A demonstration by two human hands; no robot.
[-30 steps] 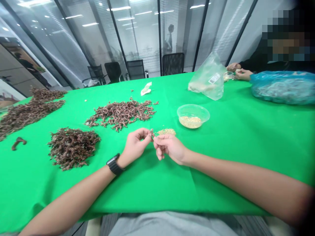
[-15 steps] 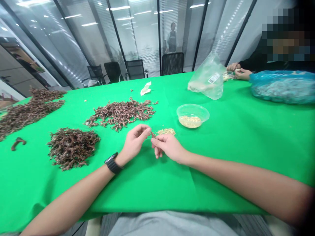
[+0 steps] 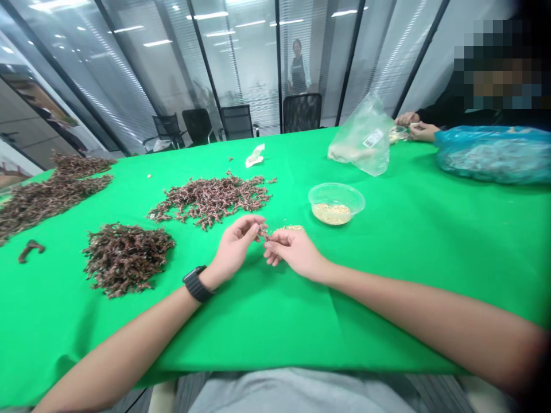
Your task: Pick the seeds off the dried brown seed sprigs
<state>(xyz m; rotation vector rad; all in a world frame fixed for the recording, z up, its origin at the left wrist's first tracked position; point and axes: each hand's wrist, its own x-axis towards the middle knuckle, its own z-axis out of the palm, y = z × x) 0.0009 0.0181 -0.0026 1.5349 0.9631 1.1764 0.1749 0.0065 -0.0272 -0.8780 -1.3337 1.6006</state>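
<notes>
Identifiable as an office or meeting room. Marked as such by a full-width glass partition [image 3: 245, 74] with dark uprights [image 3: 279, 74] and slatted blinds [image 3: 262, 106], and by bright strip lights [image 3: 209, 15], seen in or through the glass. Note also the row of black office chairs [image 3: 302, 112], mesh-backed in part, beyond the far edge of a long table [image 3: 408, 241] draped in green cloth. Visible below the near edge: grey, streaked flooring [image 3: 183, 393].
</notes>
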